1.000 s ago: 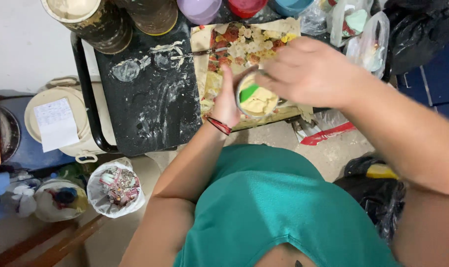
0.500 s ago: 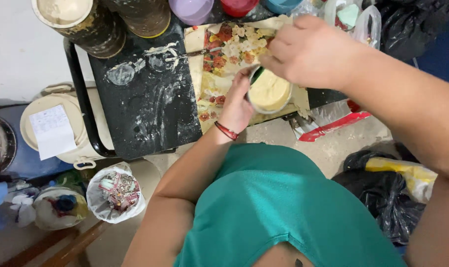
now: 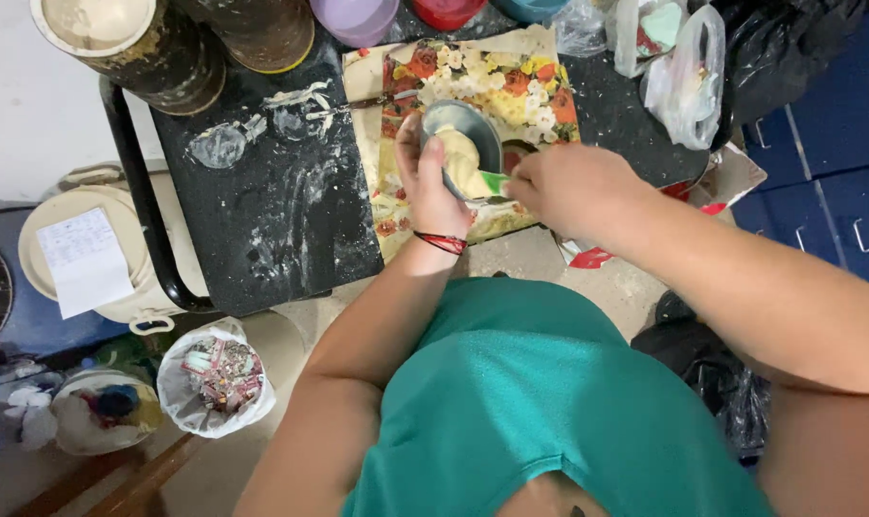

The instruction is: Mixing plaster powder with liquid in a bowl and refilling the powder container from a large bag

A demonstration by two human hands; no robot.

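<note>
Two hands busy: our left hand (image 3: 432, 187) tilts the metal bowl (image 3: 463, 144), grip clamped, right hand (image 3: 573, 187) closed on a green spatula (image 3: 495, 181); batter (image 3: 461, 158) could slop onto the floral sheet (image 3: 473, 77).

A small home craft or workshop corner, by the look of it: a black worktable (image 3: 262, 220) smeared with white paste, crusted paint tins (image 3: 133, 43) along its back edge, coloured plastic tubs (image 3: 358, 17), a flowered sheet (image 3: 492, 86) laid as a work mat, and a scrap-filled bag (image 3: 214, 378) on the floor.
</note>
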